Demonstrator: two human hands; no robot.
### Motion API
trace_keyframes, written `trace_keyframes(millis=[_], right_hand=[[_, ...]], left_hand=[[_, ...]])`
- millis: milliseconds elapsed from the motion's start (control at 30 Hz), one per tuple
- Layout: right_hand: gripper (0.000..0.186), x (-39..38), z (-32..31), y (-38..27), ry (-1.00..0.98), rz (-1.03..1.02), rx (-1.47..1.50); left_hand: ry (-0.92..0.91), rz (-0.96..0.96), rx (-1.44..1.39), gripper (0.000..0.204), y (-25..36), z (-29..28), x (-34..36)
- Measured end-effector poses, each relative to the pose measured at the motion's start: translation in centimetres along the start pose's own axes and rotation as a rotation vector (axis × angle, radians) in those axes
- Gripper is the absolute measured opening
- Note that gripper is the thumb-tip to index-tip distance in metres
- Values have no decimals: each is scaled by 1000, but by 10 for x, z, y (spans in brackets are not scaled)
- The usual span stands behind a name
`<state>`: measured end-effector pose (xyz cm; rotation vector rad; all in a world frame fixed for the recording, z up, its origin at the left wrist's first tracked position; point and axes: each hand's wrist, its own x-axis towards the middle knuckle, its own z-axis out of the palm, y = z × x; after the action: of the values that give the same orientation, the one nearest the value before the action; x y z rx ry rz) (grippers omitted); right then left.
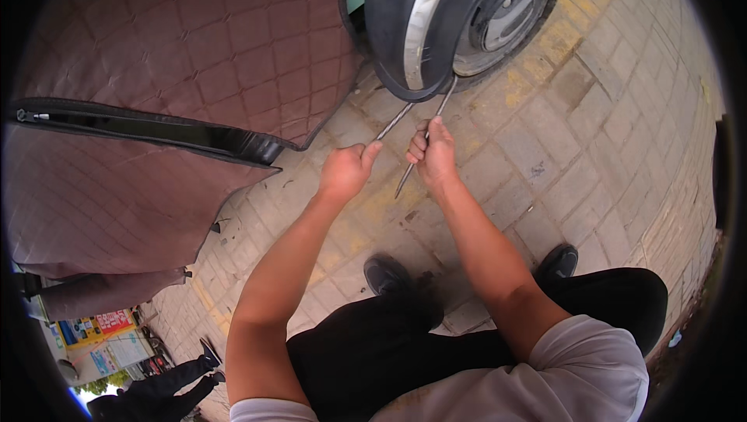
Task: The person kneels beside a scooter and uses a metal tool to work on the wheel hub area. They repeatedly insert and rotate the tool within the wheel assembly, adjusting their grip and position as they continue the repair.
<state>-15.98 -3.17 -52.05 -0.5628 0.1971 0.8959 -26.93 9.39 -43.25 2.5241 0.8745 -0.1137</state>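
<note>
Crouching, we gripped one metal lever in our left hand and another in our right hand, fingers closed, both tips at the tyre.

My forearms are bare up to short white sleeves; the right sleeve bulges wide at the lower edge, the left sleeve shows only as a thin strip. I wear black trousers over both knees and dark shoes: the left shoe and the right shoe.
</note>
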Motion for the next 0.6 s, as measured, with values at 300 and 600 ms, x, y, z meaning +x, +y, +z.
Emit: trace_keyframes(millis=[300, 600], right_hand=[[37, 2, 12, -5, 115, 8, -331], [44, -17, 29, -30, 236, 51, -635]], left_hand=[[-74, 64, -438, 57, 7, 16, -18], [-456, -266, -751, 51, 1, 30, -12]])
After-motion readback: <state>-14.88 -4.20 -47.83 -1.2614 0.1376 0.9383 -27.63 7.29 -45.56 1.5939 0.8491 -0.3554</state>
